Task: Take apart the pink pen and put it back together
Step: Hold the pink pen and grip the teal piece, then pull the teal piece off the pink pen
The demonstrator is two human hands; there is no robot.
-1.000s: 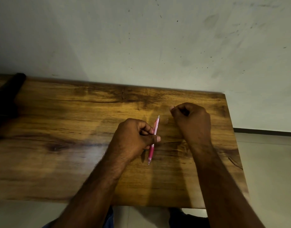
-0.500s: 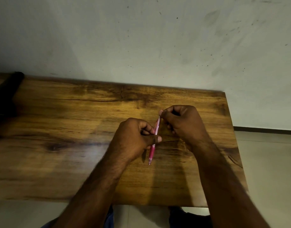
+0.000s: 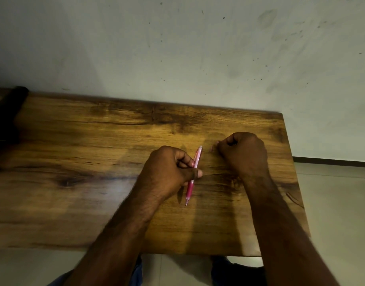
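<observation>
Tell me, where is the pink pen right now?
In the head view, the slim pink plastic pen is held in the left hand over the brown wooden table, tip toward the person, just left of the curled right hand.

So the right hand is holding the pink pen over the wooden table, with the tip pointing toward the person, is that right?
Not quite: the left hand holds the pink pen, as the head view shows. It is over the wooden table, tip toward the person.
</observation>
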